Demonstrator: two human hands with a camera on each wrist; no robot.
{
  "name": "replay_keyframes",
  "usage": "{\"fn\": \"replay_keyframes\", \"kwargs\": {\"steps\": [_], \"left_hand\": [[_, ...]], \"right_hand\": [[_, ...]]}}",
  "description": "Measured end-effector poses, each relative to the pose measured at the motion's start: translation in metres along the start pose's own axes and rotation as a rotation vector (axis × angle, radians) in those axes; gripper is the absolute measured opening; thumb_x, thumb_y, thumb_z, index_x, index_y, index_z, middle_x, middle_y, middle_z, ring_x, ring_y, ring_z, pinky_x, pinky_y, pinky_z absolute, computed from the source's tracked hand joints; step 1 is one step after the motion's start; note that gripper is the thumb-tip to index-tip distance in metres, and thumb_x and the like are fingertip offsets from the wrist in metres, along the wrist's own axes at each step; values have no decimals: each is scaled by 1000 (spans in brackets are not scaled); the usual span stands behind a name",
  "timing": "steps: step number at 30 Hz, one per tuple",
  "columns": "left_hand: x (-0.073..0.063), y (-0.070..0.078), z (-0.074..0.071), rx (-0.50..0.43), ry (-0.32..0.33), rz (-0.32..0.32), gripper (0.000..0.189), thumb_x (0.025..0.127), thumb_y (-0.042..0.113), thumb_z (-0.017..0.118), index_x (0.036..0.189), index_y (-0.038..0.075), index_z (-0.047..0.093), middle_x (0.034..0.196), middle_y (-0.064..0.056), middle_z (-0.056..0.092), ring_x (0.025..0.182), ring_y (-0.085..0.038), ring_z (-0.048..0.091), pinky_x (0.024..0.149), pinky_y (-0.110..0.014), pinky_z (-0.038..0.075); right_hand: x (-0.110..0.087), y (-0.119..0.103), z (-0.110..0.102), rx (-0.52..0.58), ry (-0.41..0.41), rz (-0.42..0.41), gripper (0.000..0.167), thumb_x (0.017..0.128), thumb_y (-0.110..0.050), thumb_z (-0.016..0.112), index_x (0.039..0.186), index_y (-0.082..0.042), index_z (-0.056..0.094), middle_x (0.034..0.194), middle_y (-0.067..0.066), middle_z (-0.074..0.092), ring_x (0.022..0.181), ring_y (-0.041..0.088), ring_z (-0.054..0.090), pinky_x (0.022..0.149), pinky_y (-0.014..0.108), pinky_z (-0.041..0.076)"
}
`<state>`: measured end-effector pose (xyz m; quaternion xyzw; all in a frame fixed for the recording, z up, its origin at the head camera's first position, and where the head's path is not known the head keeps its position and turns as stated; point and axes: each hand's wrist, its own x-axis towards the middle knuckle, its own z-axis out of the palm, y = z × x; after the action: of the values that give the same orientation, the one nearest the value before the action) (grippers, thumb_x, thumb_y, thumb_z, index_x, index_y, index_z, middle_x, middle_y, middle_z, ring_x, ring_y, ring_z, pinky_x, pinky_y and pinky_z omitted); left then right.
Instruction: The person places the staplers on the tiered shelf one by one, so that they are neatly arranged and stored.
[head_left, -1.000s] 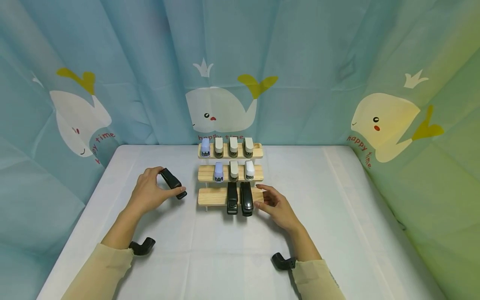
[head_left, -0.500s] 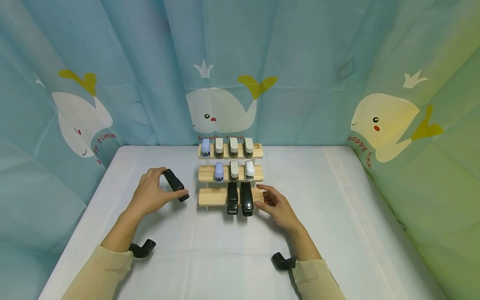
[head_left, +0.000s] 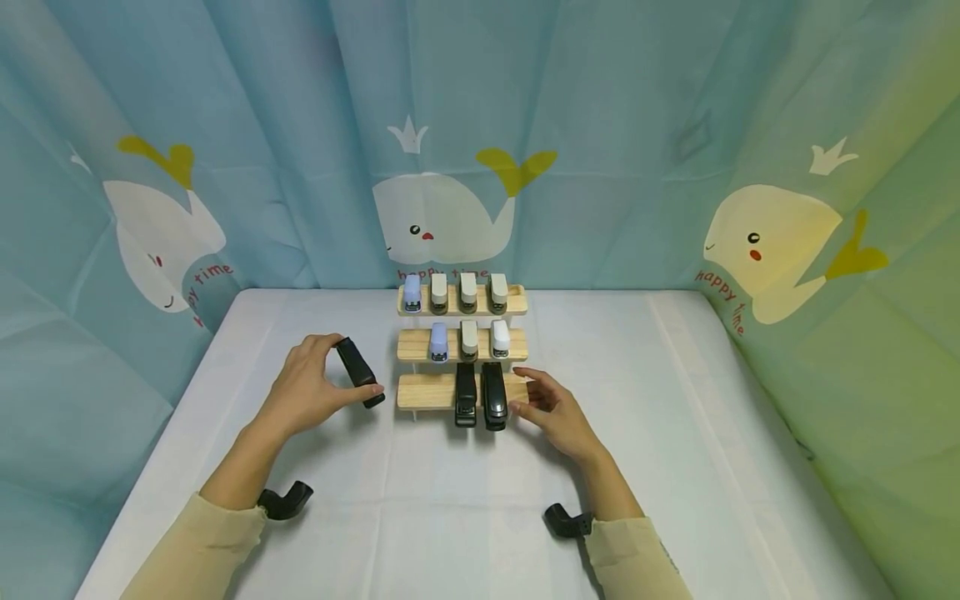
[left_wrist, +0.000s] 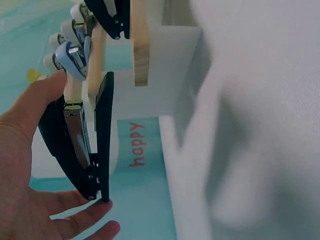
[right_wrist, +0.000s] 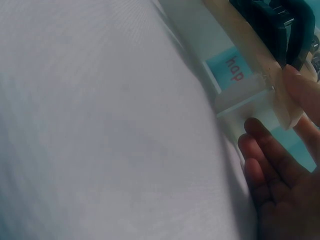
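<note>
My left hand [head_left: 303, 392] holds a black stapler [head_left: 359, 372] in the air left of the wooden rack, the thumb at its near end and the fingertips at its far end. In the left wrist view the stapler [left_wrist: 77, 142] has its arms spread apart, showing the metal magazine. On the right, my right hand [head_left: 558, 415] grips the end of the rack's lowest shelf [head_left: 423, 392] between thumb and index finger. The other fingers [right_wrist: 272, 150] curl loosely below it. Two black staplers, one on the left [head_left: 466, 396] and one on the right [head_left: 495, 396], sit side by side on that shelf.
Small staplers stand on the upper tiers: a blue one [head_left: 438, 342], a grey one [head_left: 469, 340] and a white one [head_left: 500, 338] on the middle shelf [head_left: 413, 345], several more on the top shelf [head_left: 517, 298]. A whale-print curtain [head_left: 600, 225] hangs behind the white table [head_left: 637, 400].
My left hand has moved slightly right, carrying the black stapler closer to the lowest shelf. The right hand stays at the shelf's end.
</note>
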<state>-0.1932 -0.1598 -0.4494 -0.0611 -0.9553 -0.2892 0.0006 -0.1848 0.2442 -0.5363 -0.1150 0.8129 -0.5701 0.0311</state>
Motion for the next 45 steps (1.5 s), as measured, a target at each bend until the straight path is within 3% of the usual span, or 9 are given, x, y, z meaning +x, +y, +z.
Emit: {"fn": "replay_keyframes", "kwargs": {"steps": [26,45], "left_hand": [[-15,33,1,18,-33,90,111,67,77,83,151,15,46,154,-12,46,142,-39,39,110,-64,42],[-25,44,12,21,-62,148,108,67,75,84,150,16,47,151,-8,48,142,-36,42,108,-63,45]], "right_hand": [[1,1,0,7,4,2,57,93,-16,78,146,-20,57,118,21,69,100,25,63,88,27,52],[1,2,0,12,1,2,57,93,-16,78,146,-20,57,118,20,69,100,25,63,88,27,52]]}}
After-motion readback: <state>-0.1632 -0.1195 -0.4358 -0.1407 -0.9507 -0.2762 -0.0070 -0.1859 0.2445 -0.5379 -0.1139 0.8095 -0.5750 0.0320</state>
